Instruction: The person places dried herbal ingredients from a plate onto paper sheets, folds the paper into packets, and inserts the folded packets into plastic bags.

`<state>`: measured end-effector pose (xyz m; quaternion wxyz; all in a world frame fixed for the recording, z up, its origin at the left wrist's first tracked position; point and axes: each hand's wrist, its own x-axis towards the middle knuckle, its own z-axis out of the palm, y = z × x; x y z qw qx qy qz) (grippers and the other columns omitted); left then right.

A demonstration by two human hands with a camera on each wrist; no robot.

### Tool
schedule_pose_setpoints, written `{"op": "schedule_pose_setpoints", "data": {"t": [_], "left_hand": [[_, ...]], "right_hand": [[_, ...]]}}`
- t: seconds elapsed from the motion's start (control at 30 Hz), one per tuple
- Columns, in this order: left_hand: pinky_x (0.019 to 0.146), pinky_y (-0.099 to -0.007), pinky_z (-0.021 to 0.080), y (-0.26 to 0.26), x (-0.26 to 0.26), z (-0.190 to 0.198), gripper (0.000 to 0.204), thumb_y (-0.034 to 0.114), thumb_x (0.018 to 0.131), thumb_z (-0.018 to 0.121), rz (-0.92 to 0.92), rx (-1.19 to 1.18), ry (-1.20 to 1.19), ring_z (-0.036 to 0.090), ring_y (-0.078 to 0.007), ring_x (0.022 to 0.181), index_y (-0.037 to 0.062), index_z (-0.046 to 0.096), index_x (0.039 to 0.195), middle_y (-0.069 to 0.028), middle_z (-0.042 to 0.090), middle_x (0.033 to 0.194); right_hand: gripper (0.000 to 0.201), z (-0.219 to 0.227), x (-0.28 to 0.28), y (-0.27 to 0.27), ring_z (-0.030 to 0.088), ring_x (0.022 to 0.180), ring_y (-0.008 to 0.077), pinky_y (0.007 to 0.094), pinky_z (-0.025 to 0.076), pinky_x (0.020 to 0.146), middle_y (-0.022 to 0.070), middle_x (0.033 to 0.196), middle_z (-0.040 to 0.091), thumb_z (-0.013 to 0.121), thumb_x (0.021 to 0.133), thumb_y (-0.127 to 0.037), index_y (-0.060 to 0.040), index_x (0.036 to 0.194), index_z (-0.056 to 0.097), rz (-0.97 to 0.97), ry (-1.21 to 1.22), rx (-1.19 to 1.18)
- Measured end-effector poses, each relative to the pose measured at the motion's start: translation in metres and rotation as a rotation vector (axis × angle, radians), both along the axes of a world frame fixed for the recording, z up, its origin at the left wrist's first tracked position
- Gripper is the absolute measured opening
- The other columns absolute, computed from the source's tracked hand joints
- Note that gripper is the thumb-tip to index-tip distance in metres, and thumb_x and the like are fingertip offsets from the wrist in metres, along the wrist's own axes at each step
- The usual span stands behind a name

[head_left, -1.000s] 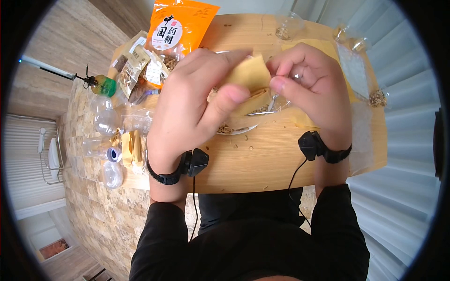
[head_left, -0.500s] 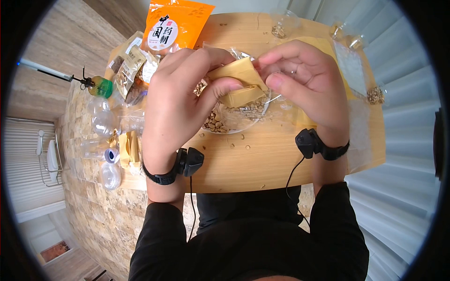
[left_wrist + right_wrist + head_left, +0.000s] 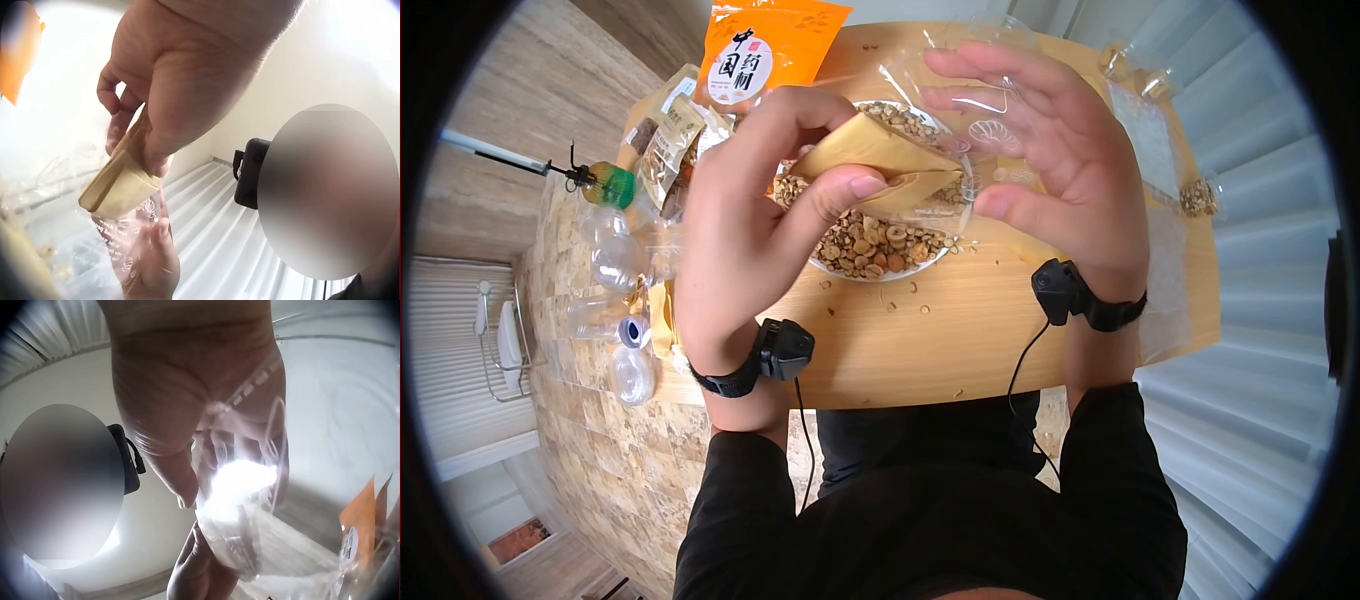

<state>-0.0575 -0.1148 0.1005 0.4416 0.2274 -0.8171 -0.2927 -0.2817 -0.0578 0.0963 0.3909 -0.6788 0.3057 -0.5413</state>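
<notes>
My left hand [image 3: 730, 220] pinches a folded tan paper packet [image 3: 875, 150] between thumb and fingers, above the plate. Clear plastic film with white print, a bag [image 3: 112, 240], hangs at the packet's lower end in the left wrist view. My right hand [image 3: 1080, 170] is spread with nearly straight fingers, the clear film lying across them; the right wrist view shows the same film [image 3: 231, 537] in front of its fingers. Below is a white plate [image 3: 887, 277] heaped with dried brown slices and pieces [image 3: 870, 243], partly hidden by the packet and left hand.
An orange zip pouch [image 3: 810, 40] stands at the back left, with beige packets [image 3: 670, 150] beside it. A green spray bottle [image 3: 612, 185] and clear plastic bottles [image 3: 615, 262] line the left. A small filled jar [image 3: 1198, 198] stands at the right edge. Crumbs [image 3: 924, 309] dot the tabletop.
My left hand has shifted left with the packet, uncovering more of the plate. My right hand has drawn away from the packet and its fingers have spread, with clear film now showing across them.
</notes>
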Motion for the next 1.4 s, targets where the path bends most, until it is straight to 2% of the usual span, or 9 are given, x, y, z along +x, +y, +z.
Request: {"op": "schedule_pose_setpoints", "data": {"t": [0.37,0.47,1.0,1.1,1.17,1.27,1.3,1.33,1.4], "left_hand": [[0.07,-0.0326,0.049,0.004,0.004,0.007,0.029,0.019,0.084,0.067,-0.163,-0.044,-0.175,0.063,-0.0282,0.077,0.0002,0.061,0.105,-0.0134,0.065,0.088],[0.069,-0.0331,0.049,0.007,0.007,0.009,0.024,0.017,0.085,0.066,-0.103,0.123,-0.11,0.063,-0.0279,0.075,0.0002,0.062,0.103,-0.0135,0.065,0.085],[0.071,-0.0355,0.044,-0.001,-0.007,0.002,0.02,0.017,0.08,0.069,0.076,-0.255,-0.201,0.058,-0.0264,0.074,0.0039,0.067,0.096,-0.007,0.062,0.072],[0.075,-0.0359,0.044,-0.006,-0.002,0.001,0.021,0.021,0.087,0.062,-0.014,-0.145,-0.041,0.059,-0.0276,0.078,0.0011,0.066,0.093,-0.0093,0.064,0.076],[0.092,-0.0369,0.043,-0.017,0.007,0.0,0.056,0.047,0.093,0.048,-0.131,-0.218,0.001,0.058,-0.0282,0.104,-0.0054,0.057,0.112,-0.0199,0.062,0.11],[0.091,-0.0364,0.042,-0.013,-0.01,-0.004,0.058,0.034,0.086,0.065,-0.035,-0.128,0.487,0.053,-0.027,0.11,-0.001,0.047,0.128,-0.0164,0.055,0.124],[0.099,-0.0408,0.039,-0.009,-0.012,0.0,0.084,0.054,0.086,0.059,0.026,-0.036,0.401,0.044,-0.033,0.127,-0.0028,0.03,0.141,-0.0227,0.045,0.135],[0.099,-0.0408,0.039,-0.009,-0.009,0.0,0.084,0.054,0.086,0.059,0.025,-0.043,0.404,0.044,-0.033,0.127,-0.0028,0.03,0.141,-0.0227,0.045,0.135],[0.092,-0.0324,0.042,-0.012,-0.002,-0.005,0.08,0.032,0.081,0.072,-0.234,0.48,0.369,0.048,-0.0215,0.116,0.0007,0.028,0.142,-0.0161,0.047,0.132]], "right_hand": [[0.07,0.0,-0.004,-0.001,0.047,0.126,0.0342,0.0412,0.047,0.098,0.0259,0.139,0.04,0.061,0.073,0.011,0.0021,0.137,0.033,0.132,0.13,-0.068],[0.069,-0.001,-0.007,-0.003,0.046,0.127,0.0349,0.0402,0.049,0.096,0.0268,0.14,0.04,0.058,0.074,0.014,0.0016,0.137,0.033,0.129,0.186,-0.149],[0.072,-0.003,0.002,-0.003,0.046,0.126,0.0373,0.0353,0.055,0.085,0.0257,0.144,0.033,0.051,0.073,0.016,-0.0009,0.139,0.03,0.078,0.048,-0.018],[0.069,-0.001,0.004,-0.003,0.047,0.125,0.0392,0.0364,0.056,0.083,0.0261,0.144,0.033,0.052,0.076,0.013,-0.0009,0.139,0.03,0.002,-0.048,-0.017],[0.068,0.005,0.009,-0.002,0.048,0.124,0.0403,0.0373,0.056,0.083,0.0264,0.144,0.033,0.053,0.077,0.011,-0.0007,0.14,0.029,-0.057,-0.077,-0.032],[0.071,0.01,0.007,-0.002,0.059,0.111,0.0332,0.0306,0.057,0.076,0.0274,0.135,0.042,0.057,0.078,0.013,0.0024,0.139,0.023,-0.114,-0.354,0.051],[0.071,0.0,-0.002,-0.005,0.057,0.115,0.034,0.0318,0.057,0.075,0.0248,0.14,0.037,0.058,0.079,0.011,0.0011,0.14,0.022,-0.101,-0.298,-0.022],[0.072,-0.007,-0.008,-0.007,0.054,0.119,0.0347,0.0329,0.057,0.075,0.0222,0.145,0.031,0.059,0.08,0.009,-0.0002,0.141,0.022,-0.087,-0.243,-0.093],[0.069,-0.002,-0.001,-0.005,0.052,0.12,0.0382,0.036,0.057,0.079,0.025,0.144,0.033,0.057,0.08,0.008,-0.0009,0.141,0.025,-0.165,-0.218,-0.141]]}}
